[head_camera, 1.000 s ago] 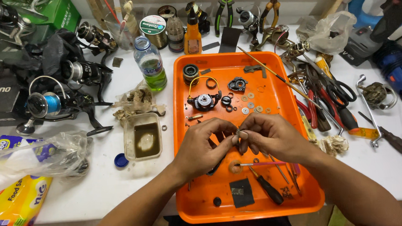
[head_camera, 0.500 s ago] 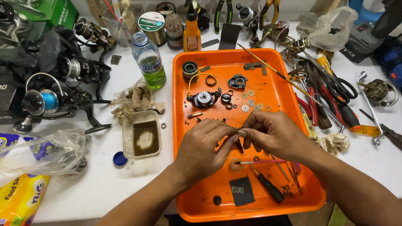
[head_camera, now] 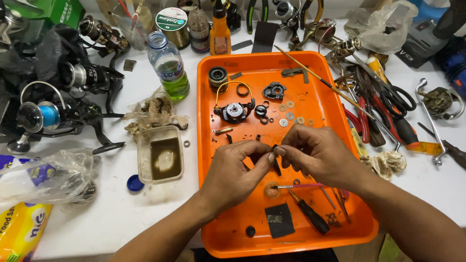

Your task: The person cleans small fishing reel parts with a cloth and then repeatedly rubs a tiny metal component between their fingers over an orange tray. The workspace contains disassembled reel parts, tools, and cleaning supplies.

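We hold a tiny dark metal reel part (head_camera: 275, 154) pinched between the fingertips of our left hand (head_camera: 235, 174) and right hand (head_camera: 315, 155), just above the orange plastic tray (head_camera: 318, 109). It looks light, stiff and easily dropped, so we judge a fingertip grip at its edges best; both hands' fingers are closed on it. Below lie a small red-handled brush (head_camera: 301, 186) and a black-handled screwdriver (head_camera: 309, 214). Compared with a second ago, our hands sit slightly lower on the tray.

Tray (head_camera: 316, 77) lies mid-table; bottle (head_camera: 169, 64) and tub (head_camera: 160, 154) left, scissors (head_camera: 387, 92) right (2 hands (head_camera: 275, 163) over it).
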